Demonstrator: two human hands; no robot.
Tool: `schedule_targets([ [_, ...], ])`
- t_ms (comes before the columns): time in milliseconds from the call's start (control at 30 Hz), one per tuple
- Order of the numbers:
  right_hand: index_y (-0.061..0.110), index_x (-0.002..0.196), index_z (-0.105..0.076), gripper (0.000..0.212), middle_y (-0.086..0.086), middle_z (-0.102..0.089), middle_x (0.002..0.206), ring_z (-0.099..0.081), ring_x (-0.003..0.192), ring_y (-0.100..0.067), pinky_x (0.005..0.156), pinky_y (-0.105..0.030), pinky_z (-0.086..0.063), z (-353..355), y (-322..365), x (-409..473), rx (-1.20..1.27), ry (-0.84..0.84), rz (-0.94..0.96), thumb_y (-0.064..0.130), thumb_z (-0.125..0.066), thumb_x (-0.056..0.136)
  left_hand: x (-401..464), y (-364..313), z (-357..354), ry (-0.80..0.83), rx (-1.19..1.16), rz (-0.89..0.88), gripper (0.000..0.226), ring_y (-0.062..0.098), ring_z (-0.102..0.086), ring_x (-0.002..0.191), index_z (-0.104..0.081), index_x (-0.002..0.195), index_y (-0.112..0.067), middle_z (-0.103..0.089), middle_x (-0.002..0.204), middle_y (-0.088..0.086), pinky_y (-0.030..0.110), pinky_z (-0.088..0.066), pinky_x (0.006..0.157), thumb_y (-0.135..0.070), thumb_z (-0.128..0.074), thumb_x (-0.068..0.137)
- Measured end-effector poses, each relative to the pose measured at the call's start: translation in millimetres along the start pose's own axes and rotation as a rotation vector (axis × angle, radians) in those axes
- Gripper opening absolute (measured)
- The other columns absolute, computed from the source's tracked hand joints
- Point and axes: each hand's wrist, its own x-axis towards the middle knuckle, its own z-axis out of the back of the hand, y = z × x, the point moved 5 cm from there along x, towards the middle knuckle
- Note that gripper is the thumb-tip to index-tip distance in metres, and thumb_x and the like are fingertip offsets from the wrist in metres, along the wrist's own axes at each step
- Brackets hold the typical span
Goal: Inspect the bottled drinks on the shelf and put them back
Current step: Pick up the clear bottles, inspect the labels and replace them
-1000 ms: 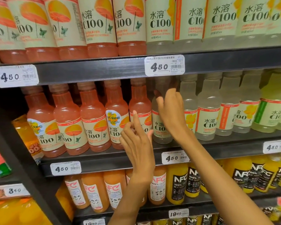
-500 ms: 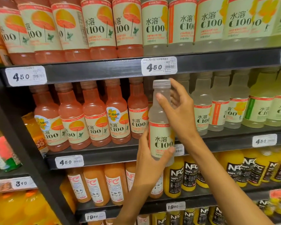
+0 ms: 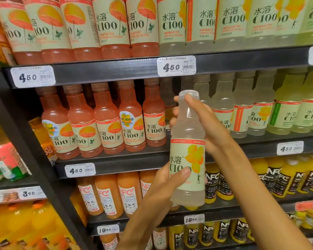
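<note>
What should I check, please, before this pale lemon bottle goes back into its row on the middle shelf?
1. Grip: left hand holds the lower label, right hand holds the neck of the pale bottle. Ok.
2. Cap on: ok. Whether its seal is intact: cannot tell.
3. Bottle upright, label facing out: ok.
4. Return slot: a gap shows on the middle shelf between the pink bottles and the pale row, partly hidden behind the held bottle. Ok.
5. Date print checked: cannot tell, too small to read.
6. Matching price tag: cannot tell.
</note>
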Motion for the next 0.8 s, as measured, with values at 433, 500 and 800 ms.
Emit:
schedule_targets([
  [433,0.012,0.100,-0.059,0.032,-0.004,-0.065,0.077,-0.066,0.074,-0.018,0.081,-0.035,-0.054,-9,-10,-2,0.246,0.099,-0.105,0.039,-0.056,0.083,1,5,-20,0.296,-0.536,0.042,0.076,0.023,-0.063,0.080,-0.044,0.134,0.000,-0.062,0.101,0.016,0.035,-0.053,0.069,-0.064,-0.039,0.092],
  [500,0.013,0.095,-0.056,0.027,-0.002,-0.062,0.071,-0.064,0.067,-0.016,0.077,-0.033,-0.054,-11,-11,0,0.252,0.101,-0.097,0.038,-0.053,0.085,3,8,-20,0.298,-0.524,0.040,0.078,0.024,-0.064,0.085,-0.045,0.135,-0.001,-0.063,0.104,0.016,0.037,-0.054,0.074,-0.065,-0.042,0.090],
  [800,0.013,0.096,-0.062,0.025,-0.001,-0.071,0.071,-0.071,0.070,-0.014,0.056,-0.023,-0.055,-1,-1,-8,-0.130,-0.189,0.080,0.036,-0.066,0.086,2,-1,10,-0.128,0.022,-0.153,0.054,0.010,-0.062,0.114,-0.063,0.118,-0.044,-0.067,0.121,-0.011,0.020,-0.053,0.085,-0.075,-0.052,0.075],
])
